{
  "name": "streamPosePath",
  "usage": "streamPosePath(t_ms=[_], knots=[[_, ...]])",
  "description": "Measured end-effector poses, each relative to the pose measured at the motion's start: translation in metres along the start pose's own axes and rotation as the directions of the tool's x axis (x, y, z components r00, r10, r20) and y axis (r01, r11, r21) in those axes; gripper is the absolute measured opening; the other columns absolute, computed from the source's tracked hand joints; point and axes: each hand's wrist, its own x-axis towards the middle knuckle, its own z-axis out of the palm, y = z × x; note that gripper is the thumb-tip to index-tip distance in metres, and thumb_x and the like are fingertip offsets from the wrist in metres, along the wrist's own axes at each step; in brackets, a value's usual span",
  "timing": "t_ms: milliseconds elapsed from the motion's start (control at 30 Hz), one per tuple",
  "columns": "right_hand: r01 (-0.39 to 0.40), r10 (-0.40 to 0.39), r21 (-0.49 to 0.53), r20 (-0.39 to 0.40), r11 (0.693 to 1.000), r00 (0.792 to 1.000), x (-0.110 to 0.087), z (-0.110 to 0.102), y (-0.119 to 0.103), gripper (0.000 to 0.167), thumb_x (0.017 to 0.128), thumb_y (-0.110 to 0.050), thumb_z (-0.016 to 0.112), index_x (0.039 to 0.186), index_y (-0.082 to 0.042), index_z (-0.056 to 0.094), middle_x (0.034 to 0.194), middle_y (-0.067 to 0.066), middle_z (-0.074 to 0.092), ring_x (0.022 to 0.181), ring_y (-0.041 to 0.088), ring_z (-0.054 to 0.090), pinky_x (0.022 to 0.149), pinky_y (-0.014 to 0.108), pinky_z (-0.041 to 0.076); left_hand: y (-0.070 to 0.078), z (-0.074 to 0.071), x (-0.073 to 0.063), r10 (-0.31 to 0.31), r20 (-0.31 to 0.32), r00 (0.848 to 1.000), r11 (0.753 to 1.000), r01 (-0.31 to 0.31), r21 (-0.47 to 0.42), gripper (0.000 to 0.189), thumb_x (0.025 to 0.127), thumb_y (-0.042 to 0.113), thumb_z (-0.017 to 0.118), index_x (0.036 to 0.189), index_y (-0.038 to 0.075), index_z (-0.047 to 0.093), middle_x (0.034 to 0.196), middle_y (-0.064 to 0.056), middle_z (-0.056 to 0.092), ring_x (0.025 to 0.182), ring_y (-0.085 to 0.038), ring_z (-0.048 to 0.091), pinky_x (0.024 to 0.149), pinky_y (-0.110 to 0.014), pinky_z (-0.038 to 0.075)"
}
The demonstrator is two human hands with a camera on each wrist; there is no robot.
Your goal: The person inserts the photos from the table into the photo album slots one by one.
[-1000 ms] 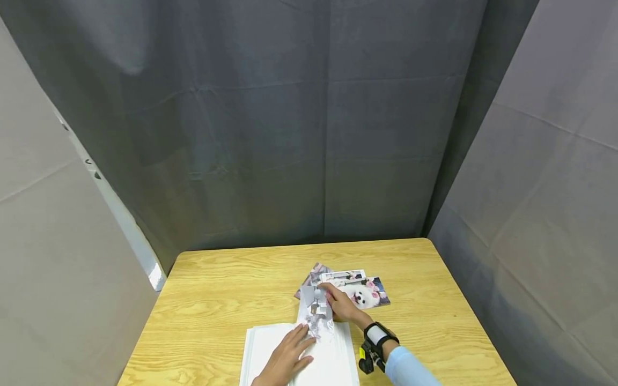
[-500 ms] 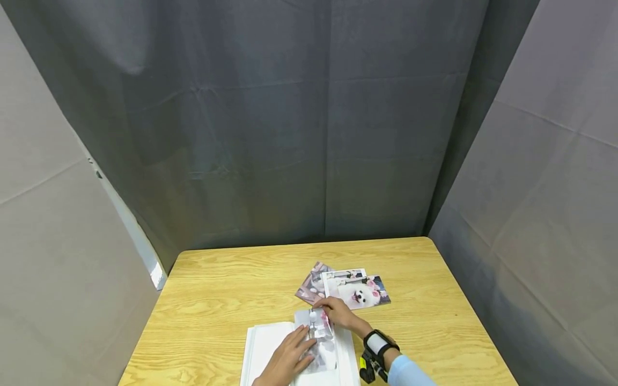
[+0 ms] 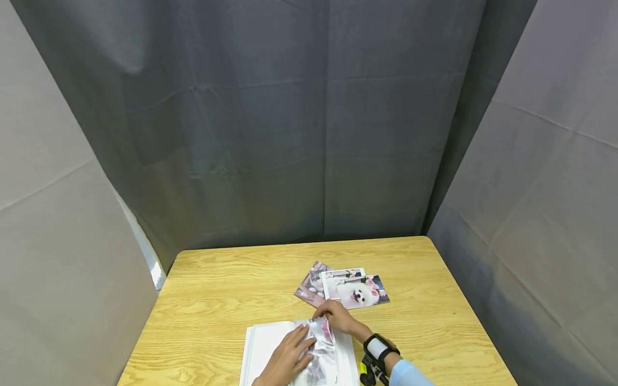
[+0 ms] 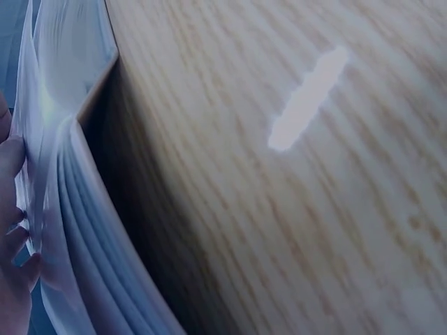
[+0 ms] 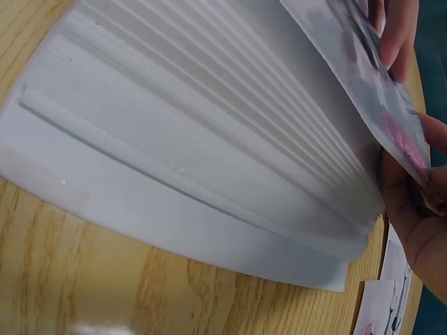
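Observation:
A white photo album (image 3: 264, 343) lies open near the table's front edge. On its right-hand page is a pale photo (image 3: 324, 343) with a pink patch at its upper corner, nearly all of it inside the page's clear sleeve. My right hand (image 3: 340, 317) pinches that corner at the page's far edge; in the right wrist view, thumb and fingers are on either side of the photo (image 5: 363, 91). Spread over the middle of the album, my left hand (image 3: 287, 354) rests with its fingertips on the sleeve. In the left wrist view, its fingers (image 4: 10, 209) touch the raised page.
Beyond the album, several overlapping photos lie on the wooden table (image 3: 217, 289); the front one shows a white dog (image 3: 359, 295) with pink flowers. Grey curtains (image 3: 256, 134) enclose the table's back and sides. The album's stacked pages (image 5: 181, 139) fan out under the lifted sheet.
The photo has slid toward me into the sleeve, from sticking well out past the page to lying almost wholly within it. My right hand has followed it down; the left stays put.

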Motion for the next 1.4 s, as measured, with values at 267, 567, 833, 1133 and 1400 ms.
streamPosePath(t_ms=[267, 567, 833, 1133, 1400], knots=[[-0.028, 0.028, 0.005, -0.071, 1.000, 0.997, -0.006, 0.005, -0.010, 0.029, 0.086, 0.020, 0.049, 0.098, 0.006, 0.071, 0.085, 0.017, 0.066, 0.080, 0.031, 0.061, 0.072, 0.031, 0.050, 0.005, -0.001, 0.002, -0.074, 0.014, 0.997, 0.997, 0.075, -0.010, 0.037, 0.097, 0.028, 0.064, 0.126, 0.007, 0.065, 0.137, -0.025, 0.054, 0.126, -0.043, 0.051, 0.096, -0.055, 0.048], [-0.239, 0.359, 0.503, -0.156, 0.831, 0.920, -0.015, 0.016, -0.052, 0.031, 0.108, -0.007, 0.035, 0.136, 0.006, 0.040, 0.100, 0.026, 0.061, 0.074, 0.036, 0.065, 0.059, 0.041, 0.059, 0.012, -0.026, 0.012, -0.442, 0.140, 0.886, 0.755, 0.451, -0.476, 0.040, 0.108, 0.030, 0.039, 0.139, 0.007, 0.054, 0.140, -0.015, 0.053, 0.128, -0.037, 0.051, 0.100, -0.054, 0.044], [-0.068, 0.075, 0.230, -0.021, 0.971, 0.997, -0.026, 0.051, -0.084, 0.046, 0.107, -0.012, 0.040, 0.151, -0.005, 0.029, 0.130, 0.020, 0.061, 0.105, 0.031, 0.064, 0.081, 0.039, 0.057, 0.002, -0.070, 0.020, -0.691, 0.105, 0.715, 0.460, 0.546, -0.700, 0.046, 0.110, 0.029, 0.032, 0.136, -0.004, 0.048, 0.121, -0.027, 0.062, 0.101, -0.037, 0.067, 0.084, -0.044, 0.056], [0.257, -0.196, -0.352, 0.200, 0.900, 0.960, -0.045, 0.081, -0.081, 0.051, 0.092, -0.015, 0.068, 0.140, -0.014, 0.054, 0.143, 0.005, 0.054, 0.121, 0.024, 0.056, 0.097, 0.042, 0.048, -0.019, -0.080, -0.005, -0.816, 0.015, 0.578, 0.492, 0.707, -0.508, 0.056, 0.081, -0.008, 0.067, 0.133, -0.002, 0.046, 0.114, -0.034, 0.061, 0.089, -0.045, 0.069, 0.071, -0.048, 0.059], [0.223, -0.176, -0.353, 0.161, 0.909, 0.971, -0.050, 0.069, -0.075, 0.044, 0.088, -0.007, 0.068, 0.131, -0.013, 0.061, 0.138, 0.010, 0.057, 0.123, 0.031, 0.054, 0.098, 0.047, 0.046, -0.024, -0.064, -0.022, -0.819, -0.060, 0.570, 0.555, 0.762, -0.335, 0.062, 0.073, -0.017, 0.069, 0.131, -0.003, 0.052, 0.122, -0.032, 0.053, 0.108, -0.052, 0.056, 0.088, -0.061, 0.049]])
